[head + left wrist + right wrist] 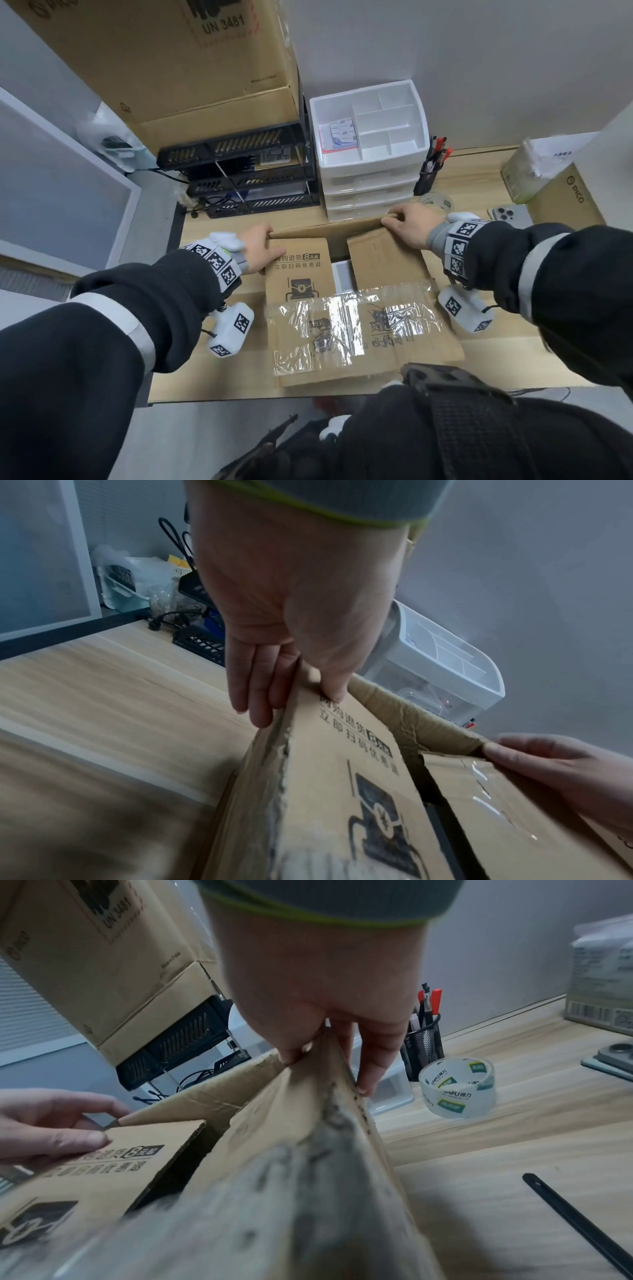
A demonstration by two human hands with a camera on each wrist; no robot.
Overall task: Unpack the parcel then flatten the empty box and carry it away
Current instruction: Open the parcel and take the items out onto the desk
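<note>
A brown cardboard parcel box [346,329] stands on the wooden desk [219,370], its top flaps open and clear tape wrinkled across the near flap. My left hand [262,248] pinches the far left corner of the box [342,791], thumb on the printed flap and fingers on the outer wall. My right hand [407,222] pinches the far right corner of the box [308,1150] the same way. Through the gap between the two inner flaps a white-and-grey item [342,275] shows inside.
Behind the box stand a white drawer organiser [371,150], a black mesh tray rack [239,178] under a big carton [164,58], a pen cup [428,173] and a tape roll [457,1087]. A phone [507,214] and another carton [565,198] lie at right; a black strip [578,1221] lies on the desk.
</note>
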